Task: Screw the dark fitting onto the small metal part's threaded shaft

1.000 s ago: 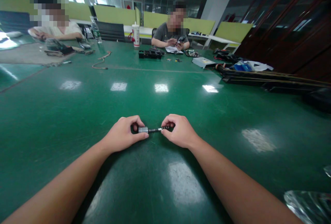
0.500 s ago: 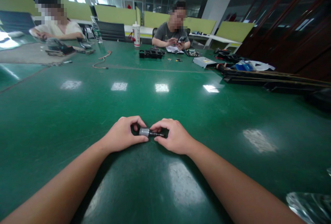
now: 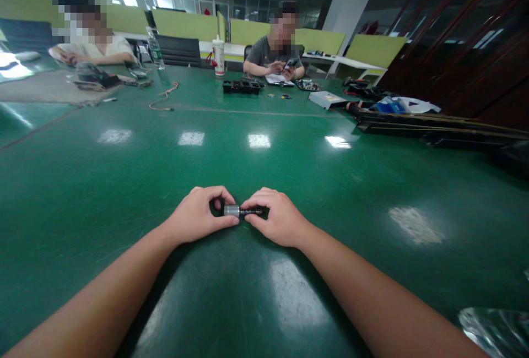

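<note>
Low over the green table, a small metal part with a silver cylinder and a thin dark shaft lies between my hands. My left hand grips the silver cylinder with thumb and fingertips, from the left. From the right, my right hand pinches the shaft close to the cylinder, its tip pointing toward that palm. Both hands are closed round the part, and their fingertips nearly meet.
Across the table sit two people. Before them are a black device, a cable, a white bottle and a silver box. Long dark bars lie at right, clear plastic at lower right.
The metal part has turned slightly, its shaft tip now a little higher and the part more level. My hands have barely moved.
</note>
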Action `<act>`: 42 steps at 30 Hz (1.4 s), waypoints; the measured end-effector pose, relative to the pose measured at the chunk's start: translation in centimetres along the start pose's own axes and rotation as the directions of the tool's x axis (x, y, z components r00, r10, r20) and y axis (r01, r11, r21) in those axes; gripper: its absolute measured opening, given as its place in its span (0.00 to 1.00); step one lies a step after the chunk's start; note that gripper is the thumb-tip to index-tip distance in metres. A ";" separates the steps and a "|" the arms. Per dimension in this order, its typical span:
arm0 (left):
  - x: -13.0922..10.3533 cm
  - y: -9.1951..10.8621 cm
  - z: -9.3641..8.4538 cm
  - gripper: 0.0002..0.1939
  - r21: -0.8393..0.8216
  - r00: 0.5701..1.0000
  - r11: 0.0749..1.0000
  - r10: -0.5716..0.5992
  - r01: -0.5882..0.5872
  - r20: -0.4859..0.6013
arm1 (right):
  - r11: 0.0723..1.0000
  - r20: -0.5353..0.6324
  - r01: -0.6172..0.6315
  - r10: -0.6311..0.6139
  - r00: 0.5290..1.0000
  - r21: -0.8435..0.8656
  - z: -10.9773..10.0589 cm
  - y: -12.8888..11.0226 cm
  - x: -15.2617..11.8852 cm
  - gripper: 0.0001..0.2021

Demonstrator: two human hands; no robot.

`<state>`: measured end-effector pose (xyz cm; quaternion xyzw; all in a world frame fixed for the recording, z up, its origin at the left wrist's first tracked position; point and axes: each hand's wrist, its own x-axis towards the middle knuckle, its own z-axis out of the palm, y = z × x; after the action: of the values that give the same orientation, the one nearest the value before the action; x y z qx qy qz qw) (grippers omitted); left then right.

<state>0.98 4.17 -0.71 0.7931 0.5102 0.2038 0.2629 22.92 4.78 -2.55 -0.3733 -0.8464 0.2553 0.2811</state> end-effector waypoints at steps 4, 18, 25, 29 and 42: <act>0.0 0.0 0.1 0.14 0.014 1.000 1.000 -0.005 0.005 -0.011 | 1.000 -0.002 0.003 -0.003 1.000 -0.019 0.1 0.0 0.0 0.08; 0.0 0.1 0.1 0.14 0.025 1.000 1.000 -0.012 0.012 -0.004 | 1.000 -0.008 -0.009 0.009 1.000 -0.023 0.0 -0.3 0.0 0.06; 0.0 0.1 0.1 0.14 0.029 1.000 1.000 -0.013 0.013 -0.002 | 1.000 -0.017 -0.009 0.009 1.000 -0.028 0.0 -0.4 0.1 0.05; -0.1 0.1 0.1 0.13 0.028 1.000 1.000 -0.013 0.013 0.003 | 0.998 -0.042 -0.041 0.039 0.998 -0.048 0.0 -0.3 0.1 0.05; 0.0 0.1 0.1 0.14 0.036 1.000 0.999 -0.004 0.004 0.003 | 0.989 -0.072 -0.096 0.088 0.994 -0.112 -0.3 -0.1 0.0 0.04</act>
<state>1.09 4.10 -0.79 0.7969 0.5151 0.1928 0.2498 23.08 4.78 -2.25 -0.4358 -0.8317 0.2063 0.2751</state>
